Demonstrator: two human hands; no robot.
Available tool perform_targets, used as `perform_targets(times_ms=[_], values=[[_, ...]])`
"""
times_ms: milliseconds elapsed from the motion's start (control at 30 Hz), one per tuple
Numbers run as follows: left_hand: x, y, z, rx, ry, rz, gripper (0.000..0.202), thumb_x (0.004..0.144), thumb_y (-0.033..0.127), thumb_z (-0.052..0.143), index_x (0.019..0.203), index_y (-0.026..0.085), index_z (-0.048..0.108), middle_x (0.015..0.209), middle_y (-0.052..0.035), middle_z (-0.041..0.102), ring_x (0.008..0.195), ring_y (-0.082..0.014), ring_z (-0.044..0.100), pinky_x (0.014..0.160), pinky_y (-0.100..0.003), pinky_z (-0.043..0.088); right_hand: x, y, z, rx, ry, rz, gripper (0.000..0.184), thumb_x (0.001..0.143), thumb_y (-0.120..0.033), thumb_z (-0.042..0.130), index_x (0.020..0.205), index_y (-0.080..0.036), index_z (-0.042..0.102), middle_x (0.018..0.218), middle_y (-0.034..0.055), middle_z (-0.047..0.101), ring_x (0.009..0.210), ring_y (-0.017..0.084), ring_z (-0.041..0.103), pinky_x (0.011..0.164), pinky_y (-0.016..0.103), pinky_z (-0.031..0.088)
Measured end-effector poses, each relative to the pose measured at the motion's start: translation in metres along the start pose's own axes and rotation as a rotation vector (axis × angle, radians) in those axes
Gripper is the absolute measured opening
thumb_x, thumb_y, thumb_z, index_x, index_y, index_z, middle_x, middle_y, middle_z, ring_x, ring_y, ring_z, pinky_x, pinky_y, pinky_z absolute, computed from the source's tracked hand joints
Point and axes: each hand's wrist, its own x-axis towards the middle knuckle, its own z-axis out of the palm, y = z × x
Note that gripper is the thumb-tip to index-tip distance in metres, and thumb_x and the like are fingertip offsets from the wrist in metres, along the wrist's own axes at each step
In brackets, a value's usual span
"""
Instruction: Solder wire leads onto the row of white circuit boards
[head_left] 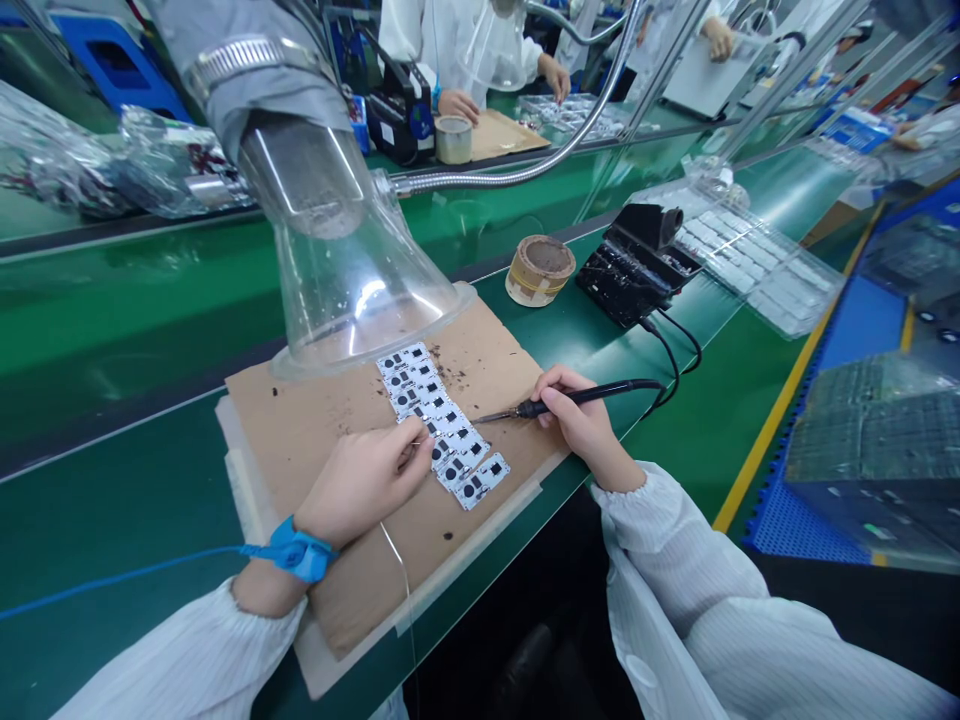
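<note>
My right hand (581, 425) grips a black-handled soldering iron (577, 396), and its metal tip points left, close to a strip of white circuit boards (442, 430). The strip lies on a brown cardboard mat (480, 370). My left hand (364, 485) rests at the strip's left edge, its fingers pinching a thin solder wire (397, 570) that trails down across the mat. Part of the strip is hidden under this hand. A blue antistatic strap (300, 550) circles my left wrist.
A clear fume hood (352, 290) on a grey duct hangs over the mat's far edge. A black iron stand (637, 265), a round tip-cleaner tin (540, 270) and a plastic tray of boards (757, 255) sit beyond. Co-workers' hands (457, 104) work at the facing green bench (600, 180).
</note>
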Motion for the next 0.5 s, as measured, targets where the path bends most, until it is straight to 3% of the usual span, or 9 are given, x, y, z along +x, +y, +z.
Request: perform_targets(times_ms=[500], values=[[-0.0002,0.0002,-0.0001,0.005,-0.007,-0.005,0.033,0.108,0.043,0.040,0.081,0.024,0.042,0.060,0.0032,0.049,0.052,-0.0176,0.049,0.058,-0.031,0.024,0.0003,-0.0019,0.0011,-0.024,0.007,-0.004,0.035,0.100,-0.055,0.077,0.086,-0.023,0.071,0.063,-0.0042,0.057,0.051,0.012,0.050,0.052,0.027,0.036]])
